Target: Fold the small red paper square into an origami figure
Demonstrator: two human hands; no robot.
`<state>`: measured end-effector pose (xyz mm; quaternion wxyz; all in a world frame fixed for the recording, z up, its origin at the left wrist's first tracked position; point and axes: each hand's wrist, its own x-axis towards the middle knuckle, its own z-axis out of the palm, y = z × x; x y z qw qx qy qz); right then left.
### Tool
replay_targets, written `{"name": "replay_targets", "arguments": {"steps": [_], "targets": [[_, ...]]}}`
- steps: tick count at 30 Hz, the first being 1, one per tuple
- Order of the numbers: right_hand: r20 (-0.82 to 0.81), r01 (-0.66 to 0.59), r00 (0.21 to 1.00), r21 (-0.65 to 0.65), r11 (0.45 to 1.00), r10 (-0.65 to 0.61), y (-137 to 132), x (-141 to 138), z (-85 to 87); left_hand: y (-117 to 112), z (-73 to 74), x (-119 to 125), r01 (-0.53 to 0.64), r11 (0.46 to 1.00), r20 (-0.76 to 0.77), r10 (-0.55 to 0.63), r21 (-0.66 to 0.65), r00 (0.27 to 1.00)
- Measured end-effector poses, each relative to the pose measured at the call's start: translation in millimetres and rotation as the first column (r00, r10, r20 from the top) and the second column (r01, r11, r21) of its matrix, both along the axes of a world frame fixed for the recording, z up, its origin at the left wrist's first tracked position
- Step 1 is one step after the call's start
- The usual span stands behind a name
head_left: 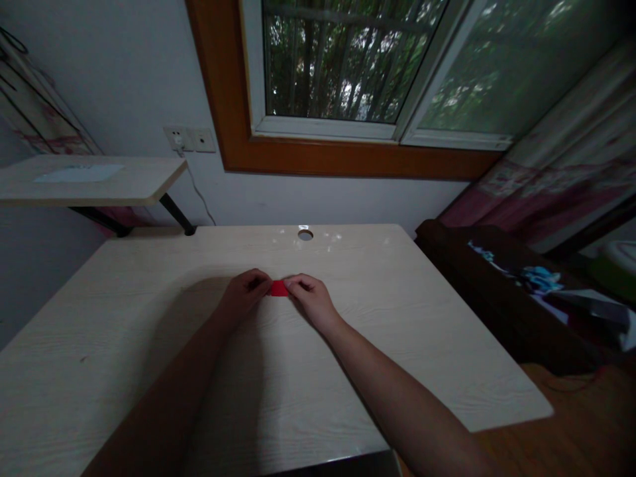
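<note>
A small flat red piece (279, 288), perhaps paper, is stretched between my two hands over the pale wooden desk (377, 371). My left hand (244, 291) pinches its left end between thumb and fingers. At its right end my right hand (312, 295) closes on it in the same way, thumb on top. Both ends of the piece are hidden under the fingertips. Whether it rests on the desk or sits just above it, I cannot tell.
A raised shelf (124, 192) on black legs stands at the back left. Near the back edge is a round cable hole (305, 235). A dark object (342, 466) pokes in at the front edge. Right of the desk stands a dark brown cabinet (477, 291) with items on it.
</note>
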<state>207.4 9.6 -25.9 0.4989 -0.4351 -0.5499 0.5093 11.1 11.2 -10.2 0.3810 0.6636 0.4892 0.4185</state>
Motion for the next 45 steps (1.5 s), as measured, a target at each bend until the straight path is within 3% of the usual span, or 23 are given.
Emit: {"name": "replay_targets", "arguments": {"steps": [14,45], "targets": [[0.015,-0.011,1.000,0.021,1.000,0.011,-0.2,-0.8,1.8,-0.9,0.6,1.3,0.028,0.997,-0.020,-0.030,-0.077,0.999],[0.033,-0.014,0.999,0.026,1.000,0.013,-0.3,-0.3,0.9,-2.4,2.1,0.0,0.080,0.993,0.060,-0.075,-0.088,0.995]]}}
